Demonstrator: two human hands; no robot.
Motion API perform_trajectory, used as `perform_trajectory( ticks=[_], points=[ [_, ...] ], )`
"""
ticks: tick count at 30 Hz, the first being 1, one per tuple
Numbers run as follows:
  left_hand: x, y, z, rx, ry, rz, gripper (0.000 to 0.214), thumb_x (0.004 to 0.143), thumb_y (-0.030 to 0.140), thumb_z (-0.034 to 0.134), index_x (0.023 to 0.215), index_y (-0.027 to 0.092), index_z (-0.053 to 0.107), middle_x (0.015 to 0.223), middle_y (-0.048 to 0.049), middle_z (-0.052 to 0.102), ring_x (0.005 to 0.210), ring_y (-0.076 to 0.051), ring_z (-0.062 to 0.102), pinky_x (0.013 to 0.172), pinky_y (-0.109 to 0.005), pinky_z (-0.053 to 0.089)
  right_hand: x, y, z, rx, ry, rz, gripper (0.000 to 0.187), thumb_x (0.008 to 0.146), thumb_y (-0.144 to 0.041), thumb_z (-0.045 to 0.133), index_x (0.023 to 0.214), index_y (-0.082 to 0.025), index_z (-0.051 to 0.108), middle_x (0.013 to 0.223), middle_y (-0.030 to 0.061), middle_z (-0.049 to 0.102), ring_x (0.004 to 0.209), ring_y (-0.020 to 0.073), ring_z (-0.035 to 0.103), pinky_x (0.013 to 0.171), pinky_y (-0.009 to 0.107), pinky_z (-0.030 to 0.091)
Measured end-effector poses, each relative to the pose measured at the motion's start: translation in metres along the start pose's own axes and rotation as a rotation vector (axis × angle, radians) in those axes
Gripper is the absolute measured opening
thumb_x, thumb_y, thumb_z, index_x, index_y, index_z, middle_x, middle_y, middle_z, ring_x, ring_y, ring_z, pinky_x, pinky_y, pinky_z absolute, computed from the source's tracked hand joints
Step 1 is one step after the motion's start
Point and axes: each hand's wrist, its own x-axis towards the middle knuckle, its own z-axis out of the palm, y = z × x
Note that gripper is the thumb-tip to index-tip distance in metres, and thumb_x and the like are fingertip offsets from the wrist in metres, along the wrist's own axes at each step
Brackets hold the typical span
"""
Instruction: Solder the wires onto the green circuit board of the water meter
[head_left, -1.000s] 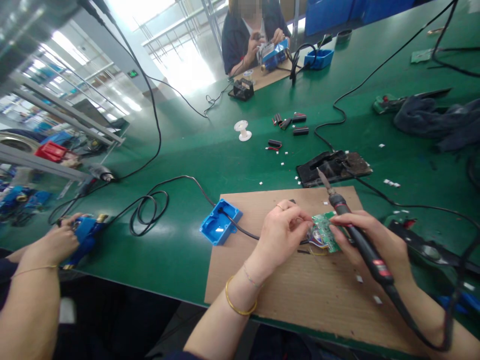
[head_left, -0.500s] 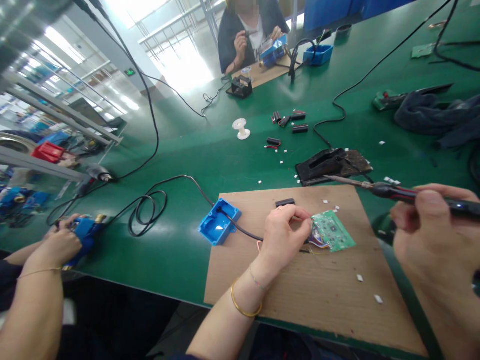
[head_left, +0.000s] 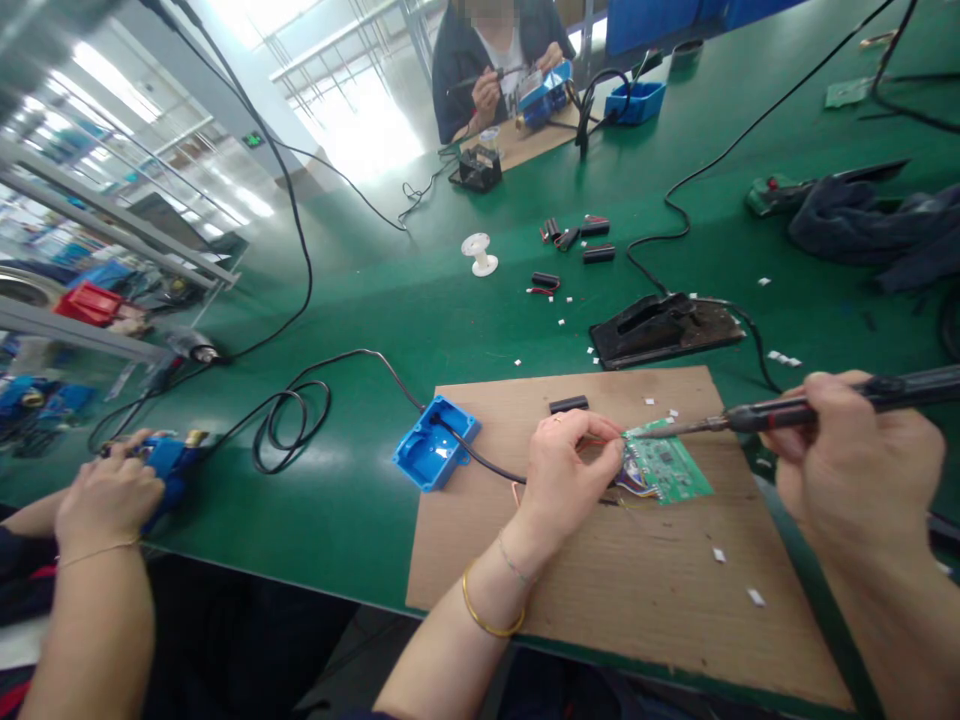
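Note:
My right hand (head_left: 862, 470) is closed round the handle of a soldering iron (head_left: 765, 415). Its tip lies at the upper left corner of a green circuit board (head_left: 679, 470), close to my left fingertips. My left hand (head_left: 566, 465) pinches a thin reddish wire (head_left: 592, 441) at that corner; the wire's end is hidden by the fingers. Several coloured wires (head_left: 636, 486) run from the board's lower left edge under my hand. To the left, an open blue plastic housing (head_left: 437, 445) has a black cable (head_left: 487, 465) passing through it towards my left hand.
A brown work board (head_left: 622, 590) lies under the parts, with a black cylinder (head_left: 569, 404) on it. Beyond stand a black iron rest (head_left: 637, 335) and a white spool (head_left: 480, 255). A co-worker's hand (head_left: 112, 490) holds a blue device at left; another person sits opposite.
My right hand has brought the soldering iron left and down, from above the work board to the circuit board's corner. My left hand has stayed in place.

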Motion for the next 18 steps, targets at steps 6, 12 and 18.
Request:
perform_trajectory(
  ticks=[6,12,18],
  points=[
    [-0.0002,-0.001,0.0005,0.006,0.006,0.012,0.014,0.078,0.008,0.067,0.07,0.019,0.065,0.087,-0.0016,0.076,0.086,-0.018,0.068,0.086,-0.034,0.048,-0.0012,0.004,-0.002,-0.025,0.029,-0.01,0.022,0.069,-0.023,0.065,0.057,-0.018,0.048,0.047,-0.0053,0.045,0.037,0.007,0.038,0.034,0.02,0.028],
    [-0.0004,-0.0017,0.0006,0.004,0.006,0.01,0.013,0.078,0.008,0.067,0.071,0.019,0.066,0.087,-0.002,0.076,0.086,-0.018,0.068,0.084,-0.033,0.051,-0.0032,0.0018,-0.0016,-0.035,0.046,-0.009,0.019,0.066,-0.022,0.068,0.058,-0.017,0.052,0.046,-0.0041,0.048,0.037,0.0077,0.041,0.033,0.019,0.032],
    [-0.0003,0.0,0.0008,0.005,0.008,0.002,0.014,0.078,0.008,0.068,0.07,0.019,0.066,0.089,-0.0025,0.076,0.087,-0.018,0.069,0.084,-0.034,0.052,-0.0032,0.0031,-0.0027,-0.055,0.035,-0.027,0.02,0.068,-0.024,0.068,0.058,-0.017,0.052,0.047,-0.0041,0.048,0.037,0.007,0.04,0.033,0.018,0.032]
  ],
)
